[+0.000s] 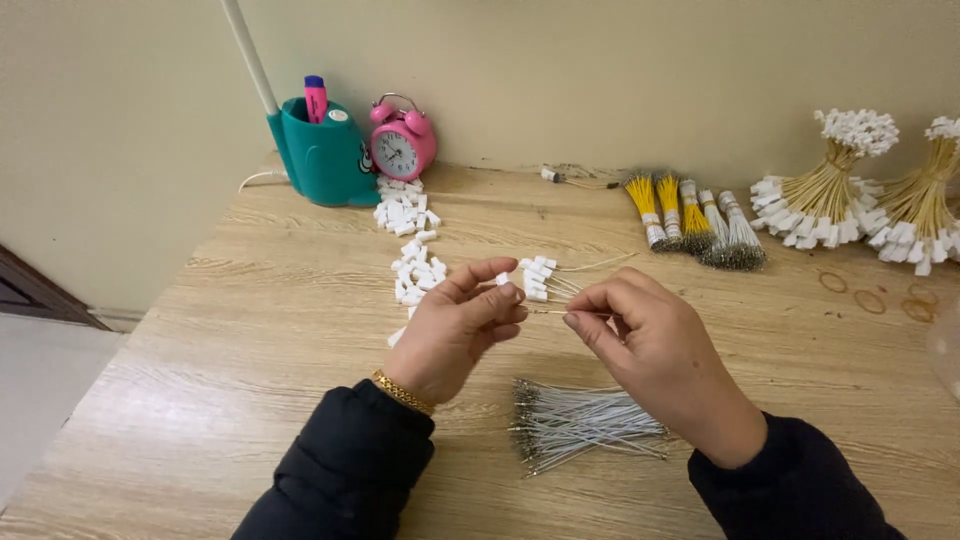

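Grey wire bundle (585, 423) nearest; left hand (455, 330) pinching white connector (502, 279); right hand (650, 345) pinching thin wire (548, 312).

pink alarm clock (402, 143), teal pen holder (322, 155), yellow wire bundles (668, 208), rubber bands (868, 299), wooden table (250, 340)

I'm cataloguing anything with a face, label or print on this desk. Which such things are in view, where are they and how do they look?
Alarm clock: back of the desk by the wall, round, pink with a white dial and twin bells.
Teal holder: left of the clock, rounded, a small dark mark on its side, too small to tell.
Paper bands: around the yellow wire bundles, pale strips.
No screens or packages.
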